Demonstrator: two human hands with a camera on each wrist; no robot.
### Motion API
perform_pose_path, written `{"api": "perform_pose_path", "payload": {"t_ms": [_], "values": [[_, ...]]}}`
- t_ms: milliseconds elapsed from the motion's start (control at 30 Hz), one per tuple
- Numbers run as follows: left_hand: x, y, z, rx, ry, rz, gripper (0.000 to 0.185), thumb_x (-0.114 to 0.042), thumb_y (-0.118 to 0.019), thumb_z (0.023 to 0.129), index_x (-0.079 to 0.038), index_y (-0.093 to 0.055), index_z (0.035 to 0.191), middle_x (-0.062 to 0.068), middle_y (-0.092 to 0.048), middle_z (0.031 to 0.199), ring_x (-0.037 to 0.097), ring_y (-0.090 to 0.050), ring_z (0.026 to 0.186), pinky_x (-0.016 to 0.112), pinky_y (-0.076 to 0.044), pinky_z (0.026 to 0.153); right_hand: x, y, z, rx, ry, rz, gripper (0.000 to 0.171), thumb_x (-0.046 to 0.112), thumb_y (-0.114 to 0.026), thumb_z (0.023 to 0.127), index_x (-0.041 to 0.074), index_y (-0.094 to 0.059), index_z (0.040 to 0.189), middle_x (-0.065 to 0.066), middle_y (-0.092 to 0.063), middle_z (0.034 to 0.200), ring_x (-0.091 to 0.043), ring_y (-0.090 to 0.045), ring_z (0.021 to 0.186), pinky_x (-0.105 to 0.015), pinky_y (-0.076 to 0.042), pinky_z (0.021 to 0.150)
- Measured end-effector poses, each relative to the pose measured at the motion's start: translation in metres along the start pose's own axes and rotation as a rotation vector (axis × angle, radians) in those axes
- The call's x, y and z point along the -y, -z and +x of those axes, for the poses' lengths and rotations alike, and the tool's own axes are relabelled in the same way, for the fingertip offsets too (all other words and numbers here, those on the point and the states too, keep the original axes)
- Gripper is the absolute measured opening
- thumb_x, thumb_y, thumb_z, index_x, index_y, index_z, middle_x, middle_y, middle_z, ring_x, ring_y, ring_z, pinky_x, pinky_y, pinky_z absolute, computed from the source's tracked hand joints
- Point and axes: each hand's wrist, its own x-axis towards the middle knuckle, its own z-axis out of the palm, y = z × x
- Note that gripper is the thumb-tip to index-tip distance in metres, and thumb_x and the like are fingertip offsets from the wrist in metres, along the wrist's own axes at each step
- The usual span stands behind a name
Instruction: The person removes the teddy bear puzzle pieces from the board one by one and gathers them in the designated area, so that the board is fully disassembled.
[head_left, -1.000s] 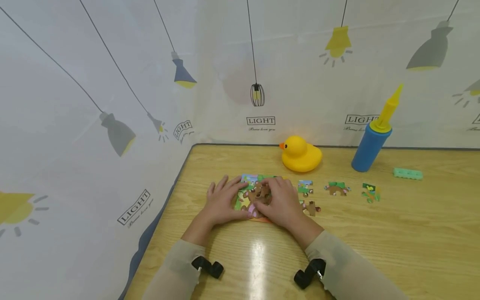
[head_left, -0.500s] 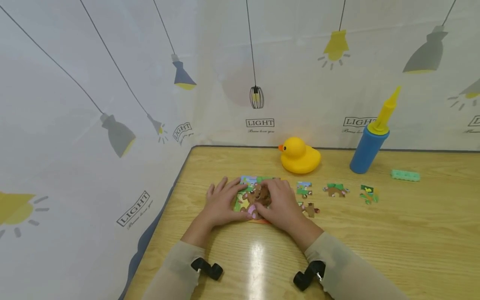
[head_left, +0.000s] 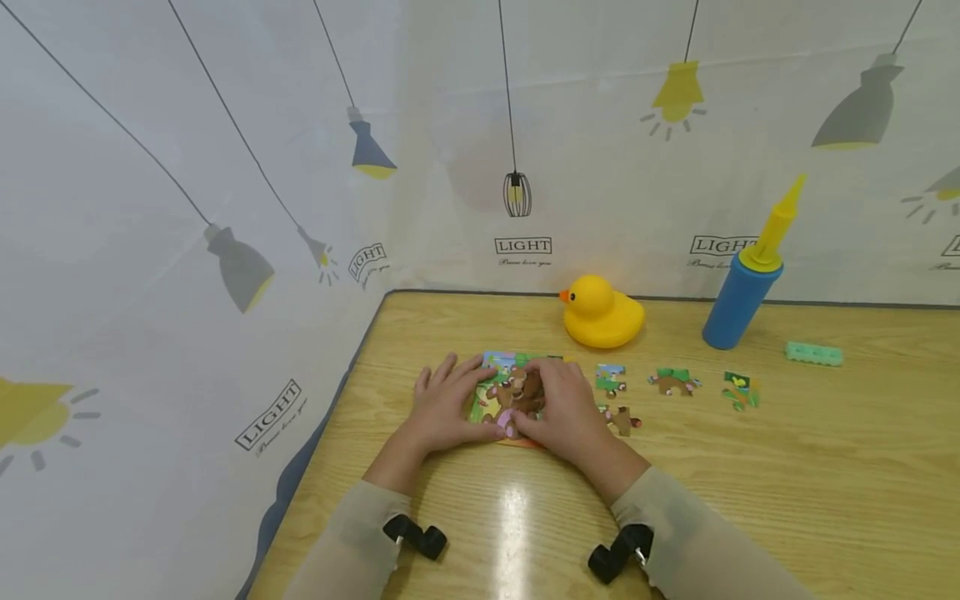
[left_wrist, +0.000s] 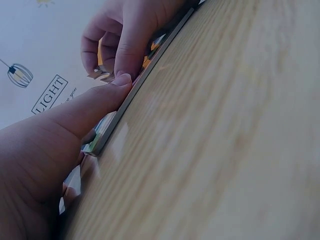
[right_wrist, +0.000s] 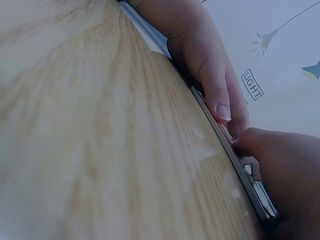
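Observation:
A jigsaw puzzle [head_left: 491, 400] with a brown bear picture lies in its thin frame on the wooden table. My left hand [head_left: 446, 408] rests along its left side, fingers spread and fairly straight, the thumb at the front edge. Over the puzzle's right half, my right hand [head_left: 567, 408] pinches a brown puzzle piece [head_left: 533, 390] between thumb and fingers. In the left wrist view the piece's edge [left_wrist: 101, 75] shows tilted just above the frame. The right hand covers much of the puzzle's right side. Seen from the right wrist, the left thumb [right_wrist: 220, 102] presses at the frame's edge.
Several loose puzzle pieces [head_left: 675, 382] lie to the right of the puzzle. Behind stand a yellow rubber duck [head_left: 603, 315] and a blue hand pump [head_left: 738, 296] with a yellow nozzle. A green toy block [head_left: 813, 353] lies farther right. A lamp-print wall sheet [head_left: 450, 167] borders the table.
The brown piece in the right hand has turned slightly over the puzzle. Both hands otherwise keep their places; the head view shifts a little.

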Motion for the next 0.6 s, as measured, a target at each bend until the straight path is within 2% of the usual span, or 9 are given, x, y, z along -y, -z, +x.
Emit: {"api": "perform_pose_path", "payload": {"t_ms": [167, 333, 467, 600], "values": [[-0.0001, 0.0004, 0.0001, 0.001, -0.002, 0.004, 0.102, -0.077, -0.081, 0.078, -0.034, -0.045, 0.164, -0.007, -0.025, 0.176, 0.037, -0.007, 0.163, 0.070, 0.003, 0.123, 0.0001, 0.0005, 0.0011, -0.002, 0.018, 0.017, 0.066, 0.024, -0.096, 0.081, 0.002, -0.061, 0.133, 0.000, -0.067, 0.099, -0.025, -0.060, 0.103, -0.049, -0.041, 0.103], [-0.0004, 0.0010, 0.0002, 0.001, -0.005, 0.001, 0.102, -0.076, -0.081, 0.078, -0.034, -0.045, 0.164, -0.006, -0.025, 0.176, 0.038, -0.007, 0.163, 0.071, 0.002, 0.122, 0.0012, 0.0014, 0.0011, 0.010, 0.003, 0.023, 0.067, 0.025, -0.096, 0.082, 0.002, -0.060, 0.133, 0.002, -0.066, 0.096, -0.022, -0.060, 0.099, -0.048, -0.040, 0.107], [-0.0003, 0.0011, -0.0002, 0.001, -0.005, -0.005, 0.102, -0.076, -0.081, 0.078, -0.034, -0.045, 0.164, -0.006, -0.025, 0.176, 0.037, -0.006, 0.163, 0.071, 0.002, 0.122, 0.0028, 0.0020, 0.0004, 0.016, -0.014, 0.018, 0.068, 0.026, -0.096, 0.082, 0.003, -0.059, 0.134, -0.001, -0.066, 0.100, -0.025, -0.060, 0.103, -0.051, -0.040, 0.109], [-0.0006, 0.0010, -0.0005, -0.002, -0.008, -0.005, 0.102, -0.076, -0.081, 0.078, -0.034, -0.045, 0.164, -0.006, -0.026, 0.176, 0.037, -0.006, 0.163, 0.071, 0.002, 0.122, 0.0038, 0.0019, -0.0008, 0.023, -0.038, 0.008, 0.070, 0.028, -0.096, 0.081, 0.004, -0.059, 0.135, -0.006, -0.065, 0.111, -0.028, -0.061, 0.108, -0.054, -0.044, 0.108]]}}
